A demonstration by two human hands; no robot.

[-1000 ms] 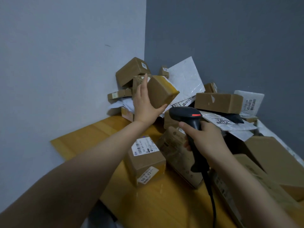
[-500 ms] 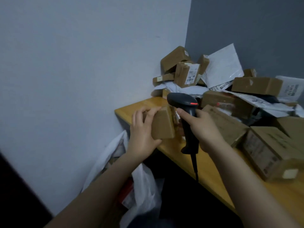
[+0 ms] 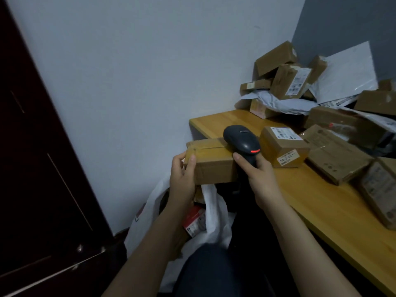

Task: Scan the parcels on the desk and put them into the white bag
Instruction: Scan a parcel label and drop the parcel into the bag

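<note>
Both busy: left hand (image 3: 182, 175) grips a parcel (image 3: 214, 168), right hand (image 3: 260, 175) grips the scanner (image 3: 241, 140)

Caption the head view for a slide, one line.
Left hand holds a cardboard parcel above the white bag while the right hand grips the barcode scanner.

Your left hand (image 3: 182, 179) holds a box (image 3: 211, 162) at 12 o'clock, above the bag (image 3: 215, 209) on the floor. Your right hand (image 3: 257, 174) holds the scanner (image 3: 242, 142) just right of the box. The desk (image 3: 310, 200) runs from 1 to 4 o'clock, with parcels (image 3: 287, 84) heaped at its far corner.
</note>
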